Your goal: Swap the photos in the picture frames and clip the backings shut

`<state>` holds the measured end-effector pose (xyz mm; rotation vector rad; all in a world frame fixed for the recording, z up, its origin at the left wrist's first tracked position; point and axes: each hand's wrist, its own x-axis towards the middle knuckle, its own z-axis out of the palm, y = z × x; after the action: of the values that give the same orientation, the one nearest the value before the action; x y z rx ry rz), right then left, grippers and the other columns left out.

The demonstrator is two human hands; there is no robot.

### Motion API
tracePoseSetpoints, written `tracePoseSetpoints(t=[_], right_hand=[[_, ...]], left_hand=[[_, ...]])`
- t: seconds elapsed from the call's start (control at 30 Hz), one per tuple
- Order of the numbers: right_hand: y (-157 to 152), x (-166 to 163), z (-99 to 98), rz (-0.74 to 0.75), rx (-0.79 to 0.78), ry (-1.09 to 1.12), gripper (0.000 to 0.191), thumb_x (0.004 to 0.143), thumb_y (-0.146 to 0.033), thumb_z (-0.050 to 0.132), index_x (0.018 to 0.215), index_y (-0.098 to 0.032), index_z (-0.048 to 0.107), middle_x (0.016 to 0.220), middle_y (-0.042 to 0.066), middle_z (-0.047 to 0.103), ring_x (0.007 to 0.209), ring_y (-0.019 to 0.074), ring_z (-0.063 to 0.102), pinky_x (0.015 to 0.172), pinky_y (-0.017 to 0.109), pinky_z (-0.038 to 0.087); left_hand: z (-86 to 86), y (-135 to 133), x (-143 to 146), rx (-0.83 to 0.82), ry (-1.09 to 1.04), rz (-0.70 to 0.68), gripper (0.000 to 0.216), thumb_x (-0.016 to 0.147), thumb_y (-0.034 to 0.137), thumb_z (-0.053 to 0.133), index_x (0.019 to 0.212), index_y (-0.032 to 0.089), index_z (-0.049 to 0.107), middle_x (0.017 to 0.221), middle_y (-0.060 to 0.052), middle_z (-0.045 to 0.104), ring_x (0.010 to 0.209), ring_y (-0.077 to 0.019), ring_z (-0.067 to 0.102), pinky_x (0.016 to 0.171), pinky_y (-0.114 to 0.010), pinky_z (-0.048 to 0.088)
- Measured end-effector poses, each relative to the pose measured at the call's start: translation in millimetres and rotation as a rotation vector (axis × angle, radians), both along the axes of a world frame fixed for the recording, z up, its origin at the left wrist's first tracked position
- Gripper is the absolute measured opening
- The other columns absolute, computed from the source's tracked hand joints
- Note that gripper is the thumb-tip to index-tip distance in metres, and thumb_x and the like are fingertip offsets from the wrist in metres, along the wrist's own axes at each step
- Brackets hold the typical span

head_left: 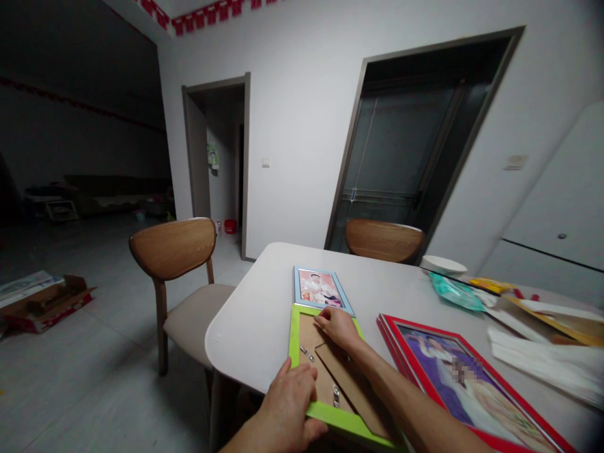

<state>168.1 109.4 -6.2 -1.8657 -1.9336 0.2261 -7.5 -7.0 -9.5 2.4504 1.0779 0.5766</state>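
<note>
Green frame, back up at the near edge of the table, is gripped low by our left hand; our right hand curls onto the top of its backing, any pinch hidden. Steady rim, even pressure should serve us best. Beyond lies a blue-framed picture; right, a red-framed one.

Shows a bare left hand and a bare right hand, with a slim, uncovered, tapering right forearm.

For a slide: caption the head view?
Left grip on a green frame, right grip at its backing, red frame alongside.
</note>
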Motion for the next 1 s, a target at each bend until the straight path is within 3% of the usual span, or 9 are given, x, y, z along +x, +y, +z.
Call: tracePoseSetpoints(t=[0.17,0.3,0.53,0.73,0.87,1.0], right_hand=[[-45.8,-17.6,2.0,0.256,0.044,-0.012,0.022,0.073,-0.025,0.045,0.076,-0.019,0.065,0.076,0.003,0.062,0.074,0.0131,0.052,0.066,0.021,0.035],[-62.8,-28.0,3.9,0.389,0.095,-0.13,0.025,0.075,-0.02,0.042,0.062,-0.018,0.064,0.065,0.003,0.056,0.068,0.0133,0.048,0.062,0.023,0.032],[-65.1,-24.7,3.6,0.508,0.126,-0.166,0.028,0.078,-0.024,0.043,0.056,-0.017,0.059,0.068,0.003,0.055,0.072,0.0134,0.045,0.067,0.024,0.031],[-84.0,-5.8,18.0,0.482,0.07,0.056,0.025,0.078,-0.025,0.041,0.091,-0.017,0.061,0.095,0.008,0.055,0.09,0.017,0.047,0.079,0.028,0.035],[-105.5,16.0,26.8,0.536,-0.116,0.133,0.016,0.072,-0.026,0.05,0.077,-0.022,0.065,0.099,0.005,0.053,0.095,0.0181,0.046,0.084,0.032,0.035],[-116.3,18.0,22.3,0.531,-0.131,0.149,0.015,0.069,-0.023,0.053,0.073,-0.025,0.067,0.103,0.005,0.051,0.1,0.019,0.044,0.088,0.035,0.032]], left_hand=[[-4.3,-1.0,-3.2,0.015,-0.067,-0.015,0.042,0.063,0.029,0.065,0.099,0.017,0.046,0.118,-0.007,0.048,0.111,-0.0192,0.039,0.101,-0.039,0.017],[-2.9,-1.9,-2.8,0.022,-0.097,-0.007,0.042,0.062,0.026,0.066,0.097,0.017,0.046,0.111,-0.007,0.052,0.105,-0.0194,0.045,0.1,-0.04,0.02],[4.3,-2.0,-0.9,0.021,-0.087,-0.001,0.029,0.063,0.025,0.064,0.086,0.019,0.047,0.107,-0.005,0.054,0.098,-0.0198,0.049,0.097,-0.04,0.023],[5.1,-0.6,-0.4,0.015,-0.07,-0.006,0.03,0.061,0.023,0.065,0.085,0.018,0.048,0.107,-0.005,0.054,0.1,-0.0197,0.049,0.098,-0.039,0.022],[3.2,0.2,-0.5,0.017,-0.075,-0.012,0.029,0.062,0.023,0.064,0.086,0.018,0.048,0.108,-0.006,0.054,0.101,-0.0201,0.048,0.099,-0.04,0.02],[3.6,-0.4,-0.9,0.001,-0.075,-0.002,0.028,0.063,0.023,0.062,0.088,0.019,0.049,0.108,-0.005,0.054,0.1,-0.0197,0.049,0.098,-0.042,0.019]])
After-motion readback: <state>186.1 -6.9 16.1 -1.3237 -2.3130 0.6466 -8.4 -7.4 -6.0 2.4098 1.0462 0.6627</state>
